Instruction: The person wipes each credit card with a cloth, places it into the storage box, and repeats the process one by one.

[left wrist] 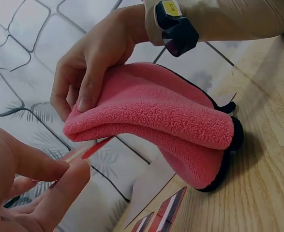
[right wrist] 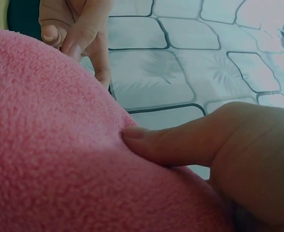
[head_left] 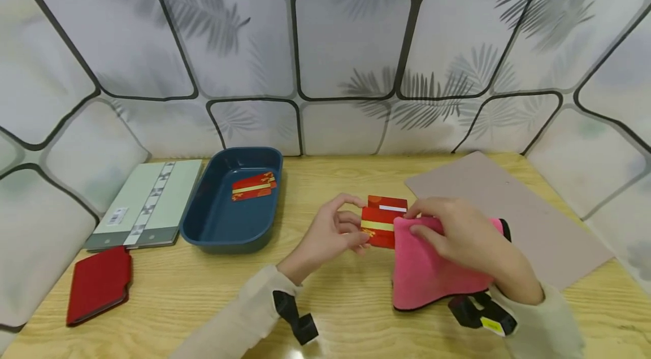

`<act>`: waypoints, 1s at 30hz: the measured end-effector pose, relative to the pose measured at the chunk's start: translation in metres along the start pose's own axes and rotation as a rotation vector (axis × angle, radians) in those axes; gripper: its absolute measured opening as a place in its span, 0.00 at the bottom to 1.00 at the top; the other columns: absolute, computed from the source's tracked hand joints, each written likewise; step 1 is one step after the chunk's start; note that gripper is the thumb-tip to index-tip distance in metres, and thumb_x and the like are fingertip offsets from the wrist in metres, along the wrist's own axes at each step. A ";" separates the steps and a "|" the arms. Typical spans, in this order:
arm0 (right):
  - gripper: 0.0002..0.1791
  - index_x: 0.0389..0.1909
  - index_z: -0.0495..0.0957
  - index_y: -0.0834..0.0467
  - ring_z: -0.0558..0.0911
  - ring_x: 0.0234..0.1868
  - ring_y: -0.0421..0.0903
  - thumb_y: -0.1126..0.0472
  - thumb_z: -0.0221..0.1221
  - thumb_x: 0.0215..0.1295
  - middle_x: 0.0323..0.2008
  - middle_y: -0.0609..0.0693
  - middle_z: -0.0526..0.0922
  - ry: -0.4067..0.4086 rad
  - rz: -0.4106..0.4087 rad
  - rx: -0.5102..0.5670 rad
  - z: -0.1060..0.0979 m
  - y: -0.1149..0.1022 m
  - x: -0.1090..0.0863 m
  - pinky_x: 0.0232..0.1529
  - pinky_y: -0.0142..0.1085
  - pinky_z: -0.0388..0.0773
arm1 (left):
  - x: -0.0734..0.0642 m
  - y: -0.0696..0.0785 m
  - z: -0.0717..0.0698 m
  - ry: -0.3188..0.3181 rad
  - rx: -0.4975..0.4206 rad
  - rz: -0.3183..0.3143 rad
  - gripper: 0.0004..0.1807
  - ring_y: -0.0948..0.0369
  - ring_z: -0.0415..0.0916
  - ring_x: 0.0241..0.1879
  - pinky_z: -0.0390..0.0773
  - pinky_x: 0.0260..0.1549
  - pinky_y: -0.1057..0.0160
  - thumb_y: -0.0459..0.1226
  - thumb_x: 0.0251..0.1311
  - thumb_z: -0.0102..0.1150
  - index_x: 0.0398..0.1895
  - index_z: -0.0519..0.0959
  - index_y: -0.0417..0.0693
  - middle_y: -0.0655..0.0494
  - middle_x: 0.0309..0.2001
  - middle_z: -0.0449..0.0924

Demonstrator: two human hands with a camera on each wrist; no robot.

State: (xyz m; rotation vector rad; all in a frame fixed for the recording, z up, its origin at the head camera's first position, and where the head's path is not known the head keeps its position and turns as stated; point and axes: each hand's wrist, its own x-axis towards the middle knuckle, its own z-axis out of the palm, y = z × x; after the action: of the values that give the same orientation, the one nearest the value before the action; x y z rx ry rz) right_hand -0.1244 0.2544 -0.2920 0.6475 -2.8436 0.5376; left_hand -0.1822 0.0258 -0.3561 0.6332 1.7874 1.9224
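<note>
Beside the pink cloth [head_left: 432, 274], the left hand [head_left: 333, 229] is pinching a red card; the right hand [head_left: 465, 234], pinching cloth, is seemingly wiping, next needing steadiness.

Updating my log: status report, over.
Left grip pinches yellow-striped red card. Right grip holds pink cloth. Head view: cloth hides card's right edge.

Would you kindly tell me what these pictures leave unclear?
Head: print on the white label, too small.
Head: lower part of the rear card, behind the front card.
Left wrist: part of the left hand, cut off by the left edge.
Right wrist: front card, behind the pink cloth.
</note>
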 end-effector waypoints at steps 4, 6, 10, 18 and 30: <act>0.09 0.34 0.82 0.50 0.76 0.30 0.36 0.63 0.70 0.53 0.31 0.40 0.82 0.022 -0.019 -0.014 0.004 -0.003 0.000 0.32 0.35 0.78 | -0.001 0.001 0.003 -0.046 -0.042 -0.001 0.25 0.52 0.83 0.28 0.84 0.35 0.44 0.18 0.54 0.58 0.55 0.65 0.36 0.39 0.35 0.80; 0.09 0.34 0.82 0.50 0.77 0.30 0.36 0.63 0.70 0.53 0.31 0.40 0.82 0.034 -0.033 -0.018 0.007 -0.005 0.001 0.32 0.36 0.78 | -0.002 0.001 0.005 -0.067 -0.055 -0.004 0.24 0.56 0.83 0.27 0.83 0.36 0.44 0.17 0.54 0.57 0.54 0.65 0.36 0.40 0.35 0.80; 0.09 0.34 0.82 0.50 0.77 0.30 0.37 0.64 0.70 0.53 0.31 0.40 0.82 0.050 -0.051 -0.020 0.012 -0.010 0.004 0.32 0.36 0.78 | -0.002 0.000 0.007 -0.111 -0.043 0.007 0.22 0.60 0.83 0.28 0.85 0.36 0.48 0.17 0.55 0.56 0.52 0.65 0.34 0.37 0.40 0.79; 0.11 0.36 0.82 0.49 0.74 0.27 0.36 0.64 0.70 0.52 0.30 0.41 0.81 0.069 -0.068 -0.054 0.015 -0.020 0.003 0.28 0.33 0.75 | 0.000 -0.006 0.010 -0.191 -0.013 0.087 0.22 0.58 0.84 0.34 0.85 0.36 0.54 0.14 0.52 0.56 0.49 0.63 0.30 0.29 0.43 0.76; 0.11 0.36 0.83 0.50 0.77 0.30 0.39 0.64 0.70 0.52 0.31 0.42 0.80 0.111 -0.114 -0.053 0.020 -0.017 0.006 0.30 0.36 0.76 | 0.002 -0.004 0.005 -0.199 -0.020 0.078 0.22 0.57 0.84 0.33 0.85 0.35 0.53 0.15 0.54 0.55 0.51 0.64 0.31 0.25 0.46 0.76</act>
State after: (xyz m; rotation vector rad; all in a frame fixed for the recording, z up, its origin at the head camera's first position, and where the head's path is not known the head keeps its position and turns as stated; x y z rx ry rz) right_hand -0.1237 0.2302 -0.3039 0.7414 -2.6887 0.4629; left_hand -0.1805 0.0312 -0.3597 0.8668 1.6402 1.8527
